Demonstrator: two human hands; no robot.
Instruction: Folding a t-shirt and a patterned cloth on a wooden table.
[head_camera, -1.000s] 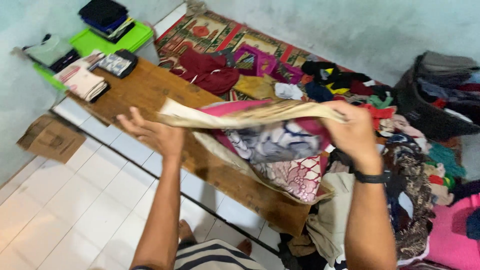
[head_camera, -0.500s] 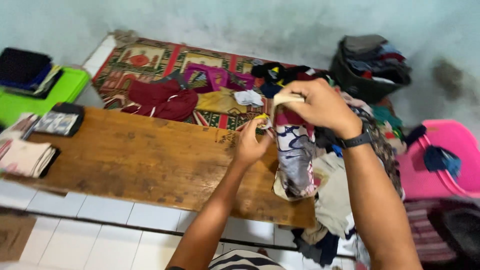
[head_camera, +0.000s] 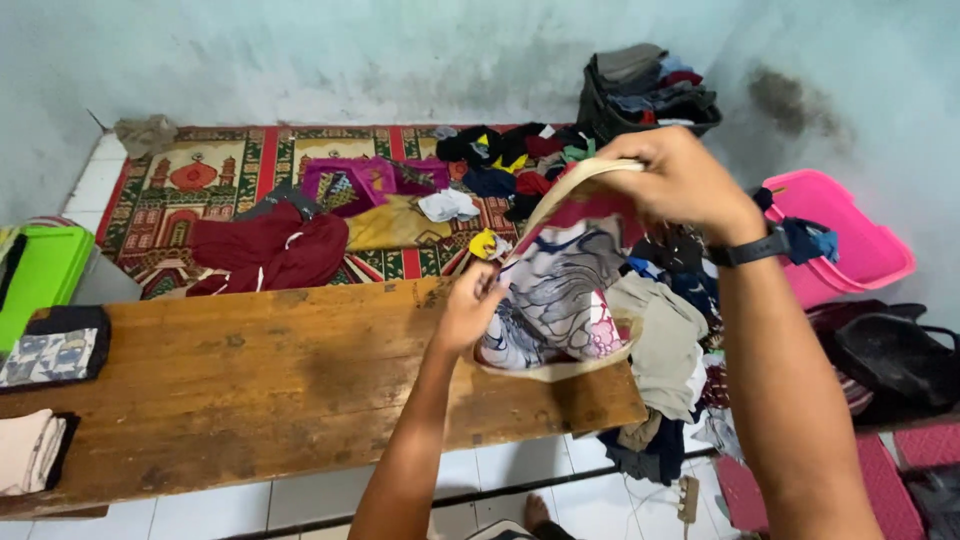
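A: What are the hands doing?

B: The right hand (head_camera: 675, 180) is pinching the beige edge of a patterned cloth (head_camera: 560, 300) and lifting it high, above the right end of the wooden surface (head_camera: 250, 390). The left hand (head_camera: 470, 310) is closing its fingers on the cloth's lower left side, just over the surface.

A: So the cloth is hanging between them?

B: Yes, it is sagging in folds, with its bottom hem drooping near the surface's far right corner.

A: How is it likely handling?

B: It is looking light, thin and limp, probably a bit slippery. Gripping along the stiffer beige hem seems the surest hold.

A: What is lying around it?

B: A clothes pile (head_camera: 660, 350) is spilling off the right, a pink basket (head_camera: 850, 250) is sitting beyond, and a maroon garment (head_camera: 270, 255) is lying on the rug (head_camera: 190, 190).
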